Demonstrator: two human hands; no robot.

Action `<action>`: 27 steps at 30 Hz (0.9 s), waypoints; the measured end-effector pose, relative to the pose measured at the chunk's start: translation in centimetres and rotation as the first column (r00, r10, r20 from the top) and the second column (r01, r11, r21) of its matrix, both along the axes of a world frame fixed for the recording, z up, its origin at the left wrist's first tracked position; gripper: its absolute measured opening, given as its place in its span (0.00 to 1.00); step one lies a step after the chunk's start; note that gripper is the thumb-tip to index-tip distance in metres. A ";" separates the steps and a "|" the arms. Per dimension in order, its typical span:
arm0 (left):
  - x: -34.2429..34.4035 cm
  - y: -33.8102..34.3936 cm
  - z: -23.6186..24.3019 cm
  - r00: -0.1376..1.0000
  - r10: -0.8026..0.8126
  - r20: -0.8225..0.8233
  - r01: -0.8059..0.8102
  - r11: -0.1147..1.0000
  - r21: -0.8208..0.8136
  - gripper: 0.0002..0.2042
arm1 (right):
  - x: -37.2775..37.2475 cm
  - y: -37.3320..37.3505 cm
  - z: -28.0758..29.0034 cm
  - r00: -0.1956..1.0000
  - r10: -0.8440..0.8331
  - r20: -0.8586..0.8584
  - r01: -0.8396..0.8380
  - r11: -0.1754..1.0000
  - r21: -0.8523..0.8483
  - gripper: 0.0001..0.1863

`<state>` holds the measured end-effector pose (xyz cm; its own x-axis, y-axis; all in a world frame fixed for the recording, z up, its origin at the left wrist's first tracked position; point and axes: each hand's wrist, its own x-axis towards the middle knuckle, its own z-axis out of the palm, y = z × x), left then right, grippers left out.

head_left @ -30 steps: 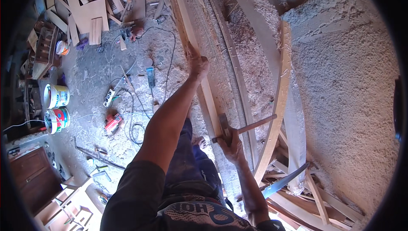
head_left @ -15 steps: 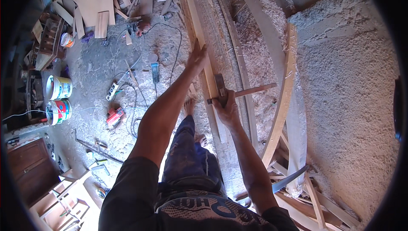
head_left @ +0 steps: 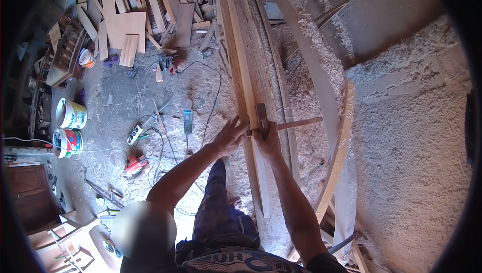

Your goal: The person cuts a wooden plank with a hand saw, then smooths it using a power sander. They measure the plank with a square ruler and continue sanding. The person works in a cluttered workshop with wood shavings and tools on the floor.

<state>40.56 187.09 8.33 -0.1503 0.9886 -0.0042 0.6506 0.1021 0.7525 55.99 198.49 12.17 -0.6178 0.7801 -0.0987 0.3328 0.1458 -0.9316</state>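
Note:
My right hand (head_left: 267, 145) is closed around a wooden marking gauge (head_left: 261, 112), its block lying over a long, narrow wooden board (head_left: 244, 77). The gauge's stem sticks out to the right, across the planks. Just left of the gauge is my left hand (head_left: 229, 137), fingers stretched and apart, fingertips at the board's left edge near the stem's short end. Whether they touch the stem I cannot tell. The board runs away from me along a rough plank bench (head_left: 263, 77).
Curved timbers (head_left: 337, 157) and wood shavings lie right of the bench. On the floor at left are an angle grinder (head_left: 188, 122), a red power tool (head_left: 135, 165), a power strip (head_left: 134, 135) and loose cables. Buckets (head_left: 70, 115) stand farther left; offcuts (head_left: 128, 29) are piled at the back.
My left hand has drawn back along the board toward me, from ahead of the gauge to beside it, and its fingers have spread. My right hand still holds the gauge. The view has shifted.

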 end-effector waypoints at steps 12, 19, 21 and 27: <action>1.4 5.6 2.6 0.938 0.327 0.113 -0.322 0.945 -0.056 0.39 | -18.5 15.4 -1.8 0.996 -0.076 0.047 0.070 0.990 0.125 0.26; 0.6 12.2 -0.1 0.729 0.568 0.382 -0.647 0.753 0.116 0.46 | -18.3 12.4 1.4 0.998 -0.018 0.062 0.013 0.997 0.075 0.30; 2.8 9.5 -1.2 0.719 0.574 0.392 -0.658 0.744 0.117 0.47 | -15.9 9.4 2.0 0.996 -0.003 0.090 0.003 1.000 -0.002 0.29; 10.4 1.5 2.4 0.748 0.555 0.364 -0.629 0.767 0.123 0.46 | -7.2 1.4 0.6 0.999 0.002 0.035 -0.001 1.000 -0.013 0.30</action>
